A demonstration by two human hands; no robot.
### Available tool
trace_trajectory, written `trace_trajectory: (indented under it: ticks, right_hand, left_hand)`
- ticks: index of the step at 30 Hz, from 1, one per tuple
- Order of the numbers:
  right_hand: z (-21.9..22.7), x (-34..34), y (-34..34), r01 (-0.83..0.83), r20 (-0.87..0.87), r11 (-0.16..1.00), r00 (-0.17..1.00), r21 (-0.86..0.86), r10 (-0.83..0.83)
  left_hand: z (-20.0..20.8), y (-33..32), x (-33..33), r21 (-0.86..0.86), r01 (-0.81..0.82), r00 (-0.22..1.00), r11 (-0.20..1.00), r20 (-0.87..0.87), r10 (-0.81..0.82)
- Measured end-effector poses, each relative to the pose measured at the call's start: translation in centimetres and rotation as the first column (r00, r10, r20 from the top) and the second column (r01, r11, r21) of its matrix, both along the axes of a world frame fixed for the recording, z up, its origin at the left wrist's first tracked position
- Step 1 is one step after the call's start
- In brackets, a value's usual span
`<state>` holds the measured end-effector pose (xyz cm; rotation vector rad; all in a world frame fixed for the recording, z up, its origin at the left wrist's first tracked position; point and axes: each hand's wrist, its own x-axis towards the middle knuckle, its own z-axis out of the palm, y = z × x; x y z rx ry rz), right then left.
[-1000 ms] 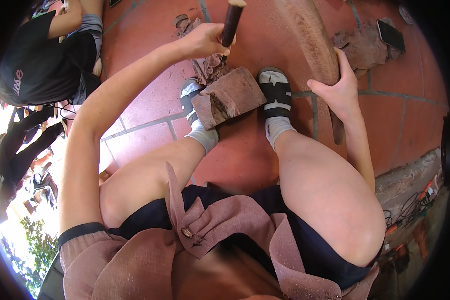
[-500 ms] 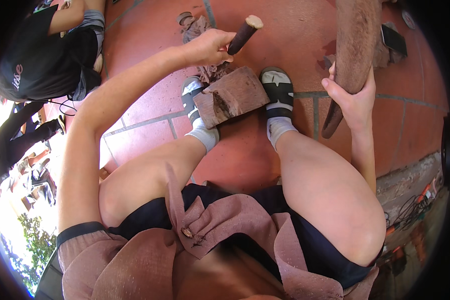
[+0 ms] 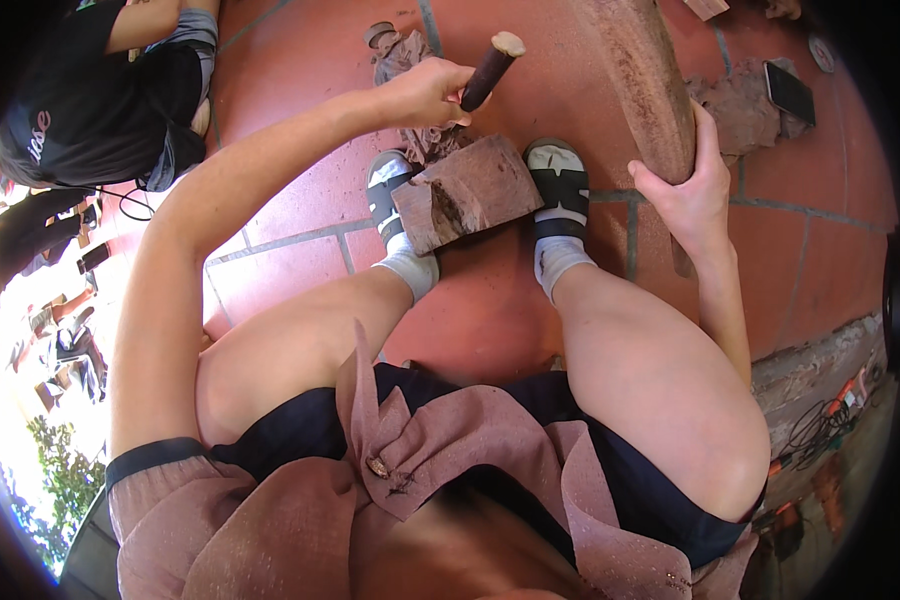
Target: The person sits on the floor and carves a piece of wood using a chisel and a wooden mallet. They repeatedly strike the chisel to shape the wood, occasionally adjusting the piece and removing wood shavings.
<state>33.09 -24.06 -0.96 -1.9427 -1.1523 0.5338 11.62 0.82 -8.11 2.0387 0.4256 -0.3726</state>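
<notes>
Your left hand [image 3: 430, 95]: fingers gripping dark stick [image 3: 486, 80], pale end [image 3: 508, 43] up. Right hand [image 3: 692, 200]: fingers gripping wooden club [image 3: 648, 95]. Block [image 3: 485, 185] — between feet [image 3: 558, 185], seemingly for steadiness.

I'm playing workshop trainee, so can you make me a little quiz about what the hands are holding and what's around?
1. Which hand holds the club?
2. True or false: the phone lies farther right in the picture than the block.
3. What does the left hand hold?
A. a cup
B. a dark handle
C. a ball

Key:
1. The right hand.
2. True.
3. B.
</notes>
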Motion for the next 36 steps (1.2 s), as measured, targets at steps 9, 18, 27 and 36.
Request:
trace_trajectory:
  ticks: [9, 18, 27, 36]
  right_hand:
    - [0.4, 0.2, 0.3, -0.172, 0.070, 0.950, 0.978, -0.261, 0.196]
    - [1.3, -0.4, 0.4, -0.099, -0.075, 0.986, 0.993, -0.133, 0.090]
    - [2.0, -0.6, 0.4, -0.090, -0.054, 0.996, 0.995, -0.020, 0.089]
    - [1.7, -0.3, 1.1, -0.097, 0.105, 0.979, 0.988, -0.182, 0.117]
  left_hand:
    - [4.2, -1.5, 0.7, -0.010, -0.115, 0.987, 0.993, 0.112, 0.116]
    - [3.4, 0.5, -0.8, -0.391, -0.195, 0.944, 0.900, 0.176, 0.281]
    - [5.1, -0.9, -0.7, -0.015, -0.002, 0.974, 1.000, 0.225, 0.005]
    - [2.7, 0.1, 2.7, 0.083, 0.028, 0.982, 0.996, 0.181, -0.043]
